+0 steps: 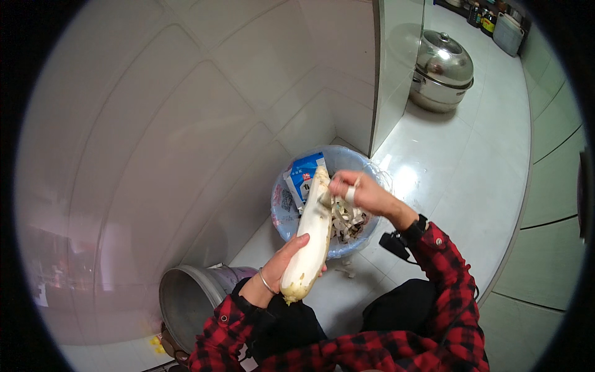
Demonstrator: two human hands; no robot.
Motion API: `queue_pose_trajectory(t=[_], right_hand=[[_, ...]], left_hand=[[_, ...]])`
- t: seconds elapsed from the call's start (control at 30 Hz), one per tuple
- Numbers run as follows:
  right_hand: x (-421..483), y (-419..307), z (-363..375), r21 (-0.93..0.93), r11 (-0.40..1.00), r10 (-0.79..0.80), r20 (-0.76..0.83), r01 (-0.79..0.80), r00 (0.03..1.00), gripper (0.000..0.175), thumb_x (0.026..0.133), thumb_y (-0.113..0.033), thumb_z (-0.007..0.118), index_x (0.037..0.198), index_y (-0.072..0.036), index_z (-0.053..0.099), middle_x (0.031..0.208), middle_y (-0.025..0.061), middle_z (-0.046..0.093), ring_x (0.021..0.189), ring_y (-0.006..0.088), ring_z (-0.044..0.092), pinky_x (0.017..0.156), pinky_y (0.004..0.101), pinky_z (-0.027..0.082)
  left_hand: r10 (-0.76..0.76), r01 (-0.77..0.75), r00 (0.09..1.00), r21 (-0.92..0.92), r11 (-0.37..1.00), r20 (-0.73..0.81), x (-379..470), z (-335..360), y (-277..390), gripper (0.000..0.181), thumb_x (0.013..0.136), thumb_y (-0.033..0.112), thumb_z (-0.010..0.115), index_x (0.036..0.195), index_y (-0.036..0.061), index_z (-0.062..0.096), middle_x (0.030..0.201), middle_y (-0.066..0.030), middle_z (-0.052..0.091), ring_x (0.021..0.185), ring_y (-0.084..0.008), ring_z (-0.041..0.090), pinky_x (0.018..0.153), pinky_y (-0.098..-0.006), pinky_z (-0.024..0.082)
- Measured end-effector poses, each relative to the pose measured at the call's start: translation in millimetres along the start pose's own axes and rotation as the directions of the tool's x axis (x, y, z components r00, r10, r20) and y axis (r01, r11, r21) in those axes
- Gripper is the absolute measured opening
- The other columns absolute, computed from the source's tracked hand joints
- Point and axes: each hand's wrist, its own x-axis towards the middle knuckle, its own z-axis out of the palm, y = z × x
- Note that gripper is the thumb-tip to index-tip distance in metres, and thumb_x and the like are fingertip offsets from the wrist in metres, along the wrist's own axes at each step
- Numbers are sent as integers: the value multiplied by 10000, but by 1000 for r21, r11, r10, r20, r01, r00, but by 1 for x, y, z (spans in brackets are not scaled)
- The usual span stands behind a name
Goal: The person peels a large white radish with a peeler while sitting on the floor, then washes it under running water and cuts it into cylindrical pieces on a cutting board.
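A large white radish (312, 237), mostly peeled with brownish patches left at both ends, slants over a lined bin. My left hand (290, 262) grips its lower part, thumb on top. My right hand (358, 191), slightly blurred, is closed around a peeler (326, 200) whose metal head lies against the upper right side of the radish. Beneath, the round bin (279, 218) has a bluish plastic liner and holds peelings (348, 225) and a blue and white packet (300, 179).
A metal bucket (186, 297) lies tipped at the lower left by the tiled wall (186, 139). A lidded steel steamer pot (441, 69) stands on the floor beyond a wall edge (377, 93). Bottles (487, 23) and a plastic container (508, 35) stand farther back. Scraps (345, 269) lie near the bin.
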Motion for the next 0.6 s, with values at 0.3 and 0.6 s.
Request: queue_pose_trajectory(t=[0.3,0.6], right_hand=[[13,3,-24,-110,983,130,-126,-144,983,325,965,-352,583,785,-83,556,711,-72,511,666,25,433,583,213,355],[-2,-12,9,-63,993,114,330,-98,937,262,951,-304,592,893,-51,625,788,-6,588,787,83,514,701,259,425]], left_hand=[[67,-70,996,43,997,66,-13,15,2,570,957,298,528,1442,166,260,1113,-145,561,827,-293,665,678,-402,578],[100,-102,994,42,994,50,-12,11,1,650,916,446,557,1366,14,377,1137,-190,582,868,-307,657,736,-391,573]])
